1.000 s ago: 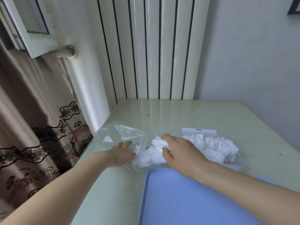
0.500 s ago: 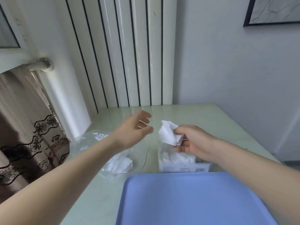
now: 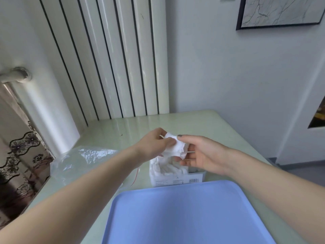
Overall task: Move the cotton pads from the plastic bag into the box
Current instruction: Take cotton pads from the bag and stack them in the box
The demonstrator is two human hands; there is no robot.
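— Both hands meet at the centre of the frame. What does the left hand (image 3: 154,143) hold?

— It comes in from the lower left, and its fingers pinch the upper left edge of a small bunch of white cotton pads (image 3: 176,147).

— And the right hand (image 3: 202,154)?

— It enters from the lower right with the palm turned up. The thumb presses on the top of the same bunch, and the fingers are curled loosely beneath it. So both hands grip that one bunch, raised above the table (image 3: 211,124).

— Where is the box?

— The clear box (image 3: 177,176) stands on the table directly below the hands, just beyond the far edge of the blue tray (image 3: 184,217). White pads fill its left and middle part, and a printed label with a barcode runs along its near side. I cannot tell how much room is left at its right end.

— And the plastic bag?

— The clear plastic bag (image 3: 84,161) lies crumpled at the middle left of the frame, left of the box, partly behind the left forearm. Whether pads are still inside it is hidden by that arm.

— Anything between them?

— A thin red thread (image 3: 135,175) lies on the table between bag and box.

— What surrounds all this?

— A white radiator (image 3: 112,59) sits at the upper left, a framed picture (image 3: 281,11) at the upper right, and a patterned curtain (image 3: 22,155) at the left edge.
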